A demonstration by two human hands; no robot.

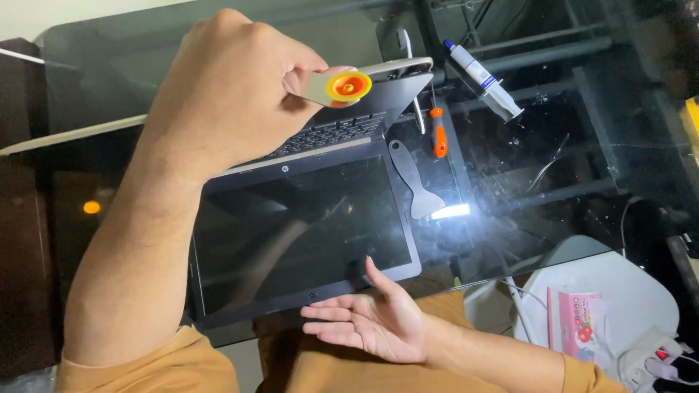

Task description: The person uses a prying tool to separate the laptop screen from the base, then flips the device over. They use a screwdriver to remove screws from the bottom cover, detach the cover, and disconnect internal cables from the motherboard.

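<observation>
Dark glass tabletop (582, 145) under head view, glare spot near centre. Laptop (306, 233) lies folded far open, screen toward person, keyboard end away, long axis running left-right. Left hand (233, 94) raised above keyboard end, fingers closed on small grey tool with orange disc (342, 87). Right hand (371, 320) open, palm up, empty, just beside screen's near edge, nearer of two to laptop. Grey spatula (415, 185), orange-handled screwdriver (439, 132), syringe (484, 80) lie right of laptop.
</observation>
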